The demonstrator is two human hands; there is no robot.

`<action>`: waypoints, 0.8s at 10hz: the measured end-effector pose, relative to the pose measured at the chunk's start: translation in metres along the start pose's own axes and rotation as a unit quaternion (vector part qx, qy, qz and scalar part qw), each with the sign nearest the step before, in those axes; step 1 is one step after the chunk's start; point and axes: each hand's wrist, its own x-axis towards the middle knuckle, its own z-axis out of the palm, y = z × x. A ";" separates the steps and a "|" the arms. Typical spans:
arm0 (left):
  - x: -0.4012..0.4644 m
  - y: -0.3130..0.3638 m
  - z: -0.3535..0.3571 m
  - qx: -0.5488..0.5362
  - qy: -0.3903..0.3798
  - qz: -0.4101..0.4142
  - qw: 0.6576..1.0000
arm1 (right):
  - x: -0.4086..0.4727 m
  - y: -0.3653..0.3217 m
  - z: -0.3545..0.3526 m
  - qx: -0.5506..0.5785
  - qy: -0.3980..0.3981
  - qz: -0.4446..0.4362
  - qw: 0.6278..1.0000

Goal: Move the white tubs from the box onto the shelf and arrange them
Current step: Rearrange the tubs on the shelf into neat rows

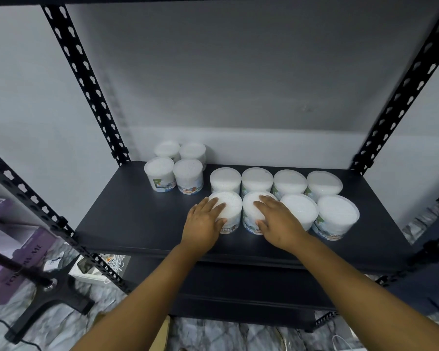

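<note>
Several white tubs with printed labels stand on the dark shelf board (127, 224). A cluster of them (174, 171) sits at the back left; two rows fill the middle and right. My left hand (204, 219) grips the front row's leftmost tub (230, 206), fingers on its lid and thumb round its side. My right hand (276, 224) holds the tub beside it (250, 209) the same way. Further right stand more front tubs (299, 209) (337, 216). The box shows only as a cardboard corner (162, 335) at the bottom.
Black perforated uprights (86, 82) (406, 87) frame the shelf against a grey wall. A lower shelf (238, 295) lies beneath. Purple boxes (13, 249), a black stand (51, 297) and cables lie on the marbled floor at left.
</note>
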 end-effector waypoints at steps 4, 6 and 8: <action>0.002 -0.002 -0.002 -0.013 -0.006 0.013 1.000 | -0.003 -0.001 -0.001 0.002 0.004 0.007 1.000; 0.002 -0.003 -0.001 -0.021 -0.003 0.019 1.000 | -0.003 -0.002 -0.001 0.003 0.002 0.006 1.000; 0.002 -0.001 -0.002 -0.019 0.004 0.018 1.000 | -0.004 -0.003 -0.003 0.005 0.007 0.007 1.000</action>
